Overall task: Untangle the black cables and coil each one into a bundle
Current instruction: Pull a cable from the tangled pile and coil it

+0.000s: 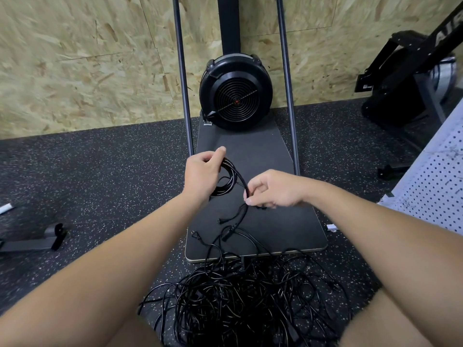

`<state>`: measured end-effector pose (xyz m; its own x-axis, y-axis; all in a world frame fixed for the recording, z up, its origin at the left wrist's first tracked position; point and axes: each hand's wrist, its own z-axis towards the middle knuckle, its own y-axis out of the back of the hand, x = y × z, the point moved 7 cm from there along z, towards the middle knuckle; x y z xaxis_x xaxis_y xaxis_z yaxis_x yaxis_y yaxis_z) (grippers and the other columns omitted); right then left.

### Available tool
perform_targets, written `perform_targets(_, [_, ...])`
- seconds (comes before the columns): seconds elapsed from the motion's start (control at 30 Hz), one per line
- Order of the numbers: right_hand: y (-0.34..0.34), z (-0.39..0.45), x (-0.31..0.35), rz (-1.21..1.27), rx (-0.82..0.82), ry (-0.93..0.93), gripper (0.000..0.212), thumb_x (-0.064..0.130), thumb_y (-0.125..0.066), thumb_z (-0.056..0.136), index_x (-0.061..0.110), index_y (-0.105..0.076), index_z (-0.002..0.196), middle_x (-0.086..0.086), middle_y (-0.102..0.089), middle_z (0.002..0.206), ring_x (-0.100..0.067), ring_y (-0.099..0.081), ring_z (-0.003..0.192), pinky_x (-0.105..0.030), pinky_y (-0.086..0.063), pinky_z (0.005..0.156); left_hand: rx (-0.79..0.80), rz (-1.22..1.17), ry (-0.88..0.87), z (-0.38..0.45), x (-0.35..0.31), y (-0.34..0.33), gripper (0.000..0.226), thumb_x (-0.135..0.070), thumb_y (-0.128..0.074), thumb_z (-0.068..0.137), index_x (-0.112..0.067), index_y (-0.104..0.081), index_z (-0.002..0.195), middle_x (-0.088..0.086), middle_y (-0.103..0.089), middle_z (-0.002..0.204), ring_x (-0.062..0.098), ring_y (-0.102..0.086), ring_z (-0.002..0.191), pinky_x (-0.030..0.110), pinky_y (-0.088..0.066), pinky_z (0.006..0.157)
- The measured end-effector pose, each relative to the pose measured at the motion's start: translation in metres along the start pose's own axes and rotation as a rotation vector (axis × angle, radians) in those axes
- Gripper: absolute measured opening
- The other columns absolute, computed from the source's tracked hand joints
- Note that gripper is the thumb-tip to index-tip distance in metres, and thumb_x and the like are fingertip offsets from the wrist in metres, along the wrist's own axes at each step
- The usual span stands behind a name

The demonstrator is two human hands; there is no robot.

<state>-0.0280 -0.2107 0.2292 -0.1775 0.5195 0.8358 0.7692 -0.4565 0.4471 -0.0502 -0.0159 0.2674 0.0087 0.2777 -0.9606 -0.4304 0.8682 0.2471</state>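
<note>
Head view. The left hand (201, 170) is gripping a coil (226, 180) of black cable, its fingers curled round the loops at the coil's 11 o'clock edge. The right hand (273, 189) is pinching the same cable's free strand (244, 182) at the coil's 4 o'clock, thumb and fingers closed on it. The two hands are lying close together but not touching, the right at 3 o'clock from the left. Below the right hand the strand is hanging down to a plug end (226, 219), just above a dark platform (288, 221). The pile (240, 299) of tangled cables is lying at 6 o'clock from the hands, mostly on the speckled floor (87, 176), with a few strands reaching onto the platform's near edge. A round fan housing (235, 92) is standing at 12 o'clock against the chipboard wall (82, 58), between two upright rods (181, 71). A perforated white panel (436, 181) is showing at 3 o'clock.
</note>
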Motion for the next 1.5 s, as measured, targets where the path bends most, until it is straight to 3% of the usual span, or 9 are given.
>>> perform_targets(0.3, [0.045, 0.001, -0.007, -0.323, -0.463, 0.004, 0.016, 0.022, -0.049, 0.115, 0.015, -0.060, 0.105, -0.003, -0.079, 0.081, -0.015, -0.075, 0.058, -0.032, -0.059, 0.061, 0.128, 0.031, 0.022, -0.001, 0.005, -0.009, 0.071, -0.066, -0.061, 0.103, -0.021, -0.020, 0.067, 0.007, -0.023, 0.068, 0.026, -0.020, 0.067, 0.042, -0.014, 0.063])
perform_targets(0.43, [0.044, 0.009, -0.019, -0.051, -0.430, 0.008, 0.019, 0.010, -0.058, 0.110, 0.002, -0.071, 0.099, -0.012, -0.081, 0.086, -0.027, -0.082, 0.074, -0.049, -0.069, 0.081, 0.145, 0.059, -0.009, -0.002, -0.002, -0.015, 0.070, -0.069, -0.056, 0.104, -0.020, -0.020, 0.069, 0.008, -0.024, 0.069, 0.025, -0.020, 0.065, 0.041, -0.015, 0.062])
perform_targets(0.63, [0.055, 0.011, -0.017, 0.477, -0.595, 0.036, 0.019, 0.007, -0.061, 0.112, -0.011, -0.069, 0.112, -0.027, -0.075, 0.104, -0.026, -0.078, 0.084, -0.032, -0.066, 0.079, 0.205, -0.022, -0.080, -0.016, -0.013, -0.030, 0.073, -0.058, -0.050, 0.113, -0.002, -0.031, 0.069, 0.011, -0.029, 0.069, 0.024, -0.024, 0.066, 0.040, -0.021, 0.061])
perform_targets(0.73, [0.059, 0.011, -0.015, 0.642, -0.648, 0.013, 0.019, 0.004, -0.061, 0.111, -0.013, -0.069, 0.115, -0.029, -0.074, 0.110, -0.022, -0.078, 0.083, -0.031, -0.066, 0.080, 0.275, -0.013, -0.083, -0.020, -0.012, -0.043, 0.079, -0.069, -0.046, 0.109, -0.001, -0.073, 0.080, 0.012, -0.050, 0.068, 0.021, -0.036, 0.064, 0.035, -0.031, 0.059])
perform_targets(0.9, [0.046, 0.015, -0.011, 0.875, -0.519, -0.019, 0.018, -0.009, -0.058, 0.109, -0.019, -0.066, 0.121, -0.020, -0.082, 0.100, -0.020, -0.083, 0.085, -0.029, -0.066, 0.072, 0.312, -0.029, -0.082, -0.021, -0.014, -0.048, 0.091, -0.078, -0.045, 0.104, 0.007, -0.074, 0.098, 0.010, -0.056, 0.075, 0.020, -0.044, 0.069, 0.037, -0.037, 0.068])
perform_targets(1.13, [0.025, 0.023, -0.012, 0.542, -0.294, -0.149, 0.019, 0.007, -0.061, 0.104, 0.009, -0.075, 0.118, -0.013, -0.074, 0.105, -0.029, -0.064, 0.099, -0.043, -0.055, 0.092, 0.294, -0.113, -0.070, -0.021, -0.017, -0.048, 0.054, -0.051, -0.050, 0.115, -0.015, -0.087, 0.098, 0.013, -0.079, 0.086, 0.020, -0.060, 0.073, 0.032, -0.047, 0.072])
perform_targets(1.3, [0.011, 0.023, 0.016, 0.838, -0.188, 0.014, 0.031, 0.019, -0.048, 0.106, 0.002, -0.069, 0.121, -0.014, -0.077, 0.101, -0.021, -0.069, 0.082, -0.043, -0.060, 0.082, 0.165, -0.062, -0.174, -0.010, -0.021, -0.038, 0.033, -0.037, -0.057, 0.115, -0.015, -0.080, 0.107, -0.005, -0.079, 0.094, 0.007, -0.067, 0.086, 0.030, -0.054, 0.084])
perform_targets(1.4, [0.001, 0.020, 0.027, 0.720, -0.059, 0.056, 0.048, 0.044, -0.078, 0.097, 0.012, -0.063, 0.129, -0.003, -0.070, 0.093, -0.016, -0.064, 0.086, -0.033, -0.053, 0.082, 0.185, -0.030, -0.202, -0.008, -0.015, -0.038, 0.029, -0.032, -0.054, 0.116, -0.016, -0.078, 0.118, -0.006, -0.080, 0.111, 0.002, -0.072, 0.105, 0.023, -0.053, 0.094])
perform_targets(1.5, [0.000, 0.024, 0.015, 0.524, -0.059, 0.031, 0.044, 0.014, -0.088, 0.088, -0.002, -0.066, 0.122, -0.021, -0.072, 0.106, -0.026, -0.066, 0.097, -0.037, -0.050, 0.082, 0.194, 0.023, -0.213, -0.008, -0.012, -0.037, 0.036, -0.032, -0.050, 0.118, -0.015, -0.079, 0.129, -0.010, -0.079, 0.126, -0.005, -0.069, 0.121, 0.012, -0.047, 0.101])
